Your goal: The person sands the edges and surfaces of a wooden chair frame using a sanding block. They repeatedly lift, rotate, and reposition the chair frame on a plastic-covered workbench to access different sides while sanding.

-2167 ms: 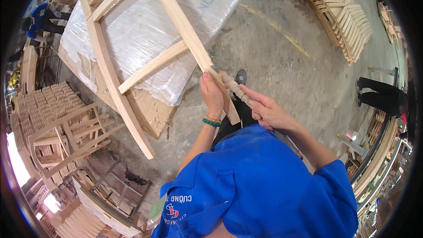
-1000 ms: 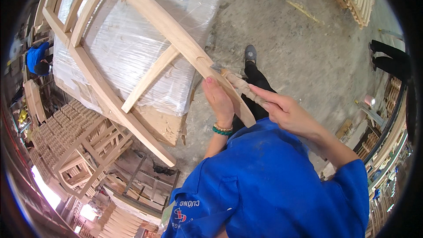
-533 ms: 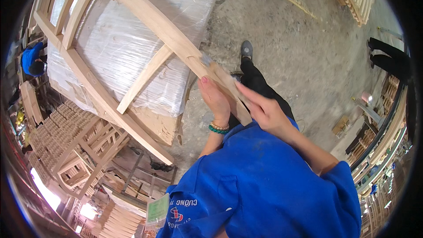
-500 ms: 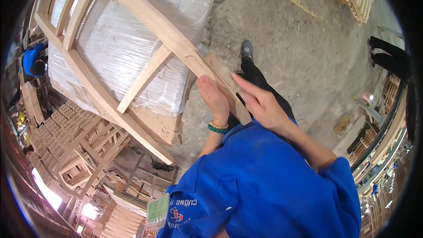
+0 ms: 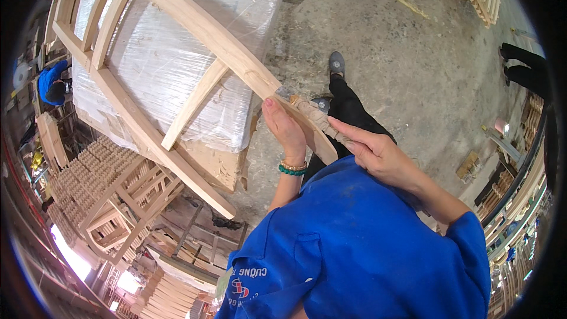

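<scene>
My right hand (image 5: 378, 150) had drawn the wrapped tool (image 5: 319, 117) back along the wooden rail (image 5: 254, 74), nearer my body. Its fingers curled round the tool, index finger stretched along it, seemingly to guide the tip at the rail's edge. My left hand (image 5: 286, 130) lay against the rail's other side, fingers straight and together, apparently bracing it; with the thumb hidden, I couldn't tell whether it gripped. Beyond, the wooden frame (image 5: 195, 103) lay over a plastic-wrapped stack (image 5: 254, 29), likely for support.
</scene>
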